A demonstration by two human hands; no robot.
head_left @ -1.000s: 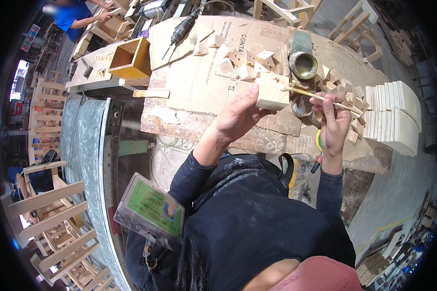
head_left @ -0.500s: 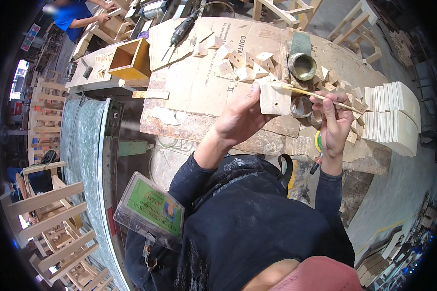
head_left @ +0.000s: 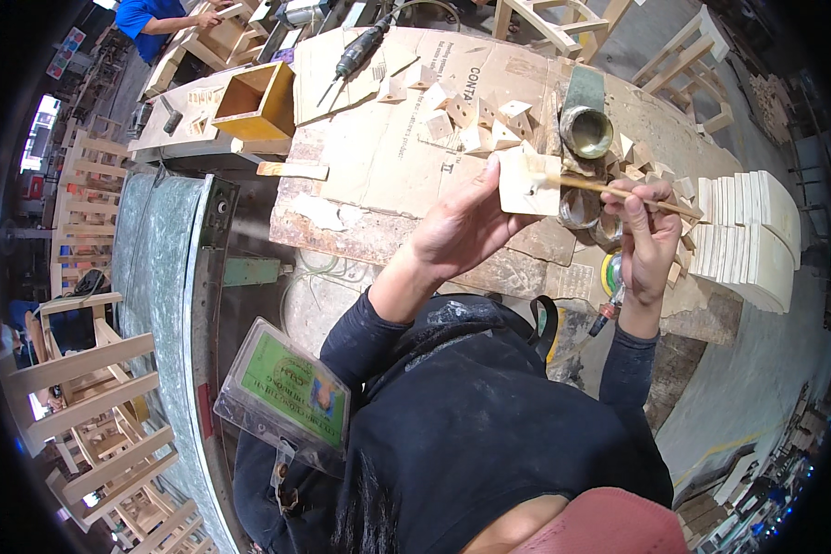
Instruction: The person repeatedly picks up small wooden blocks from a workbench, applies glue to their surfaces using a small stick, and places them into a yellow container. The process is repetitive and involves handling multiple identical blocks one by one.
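Head view, left hand [head_left: 457, 226]: closed around a pale wood block [head_left: 529, 182], held above the cardboard [head_left: 388, 148].
Right hand [head_left: 646, 235]: pinches a thin brush [head_left: 619, 191] touching the block.
Tin [head_left: 586, 131]: open, contents unclear.
Yellow box [head_left: 254, 100]: far left, looks hollow.

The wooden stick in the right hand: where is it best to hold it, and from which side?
Probably the bare outer end of the stick, where the right hand pinches it now, coming from the right. It lies nearly level, and its other end rests on the pale wood block held by the left hand, so a grip there would likely get in the way.
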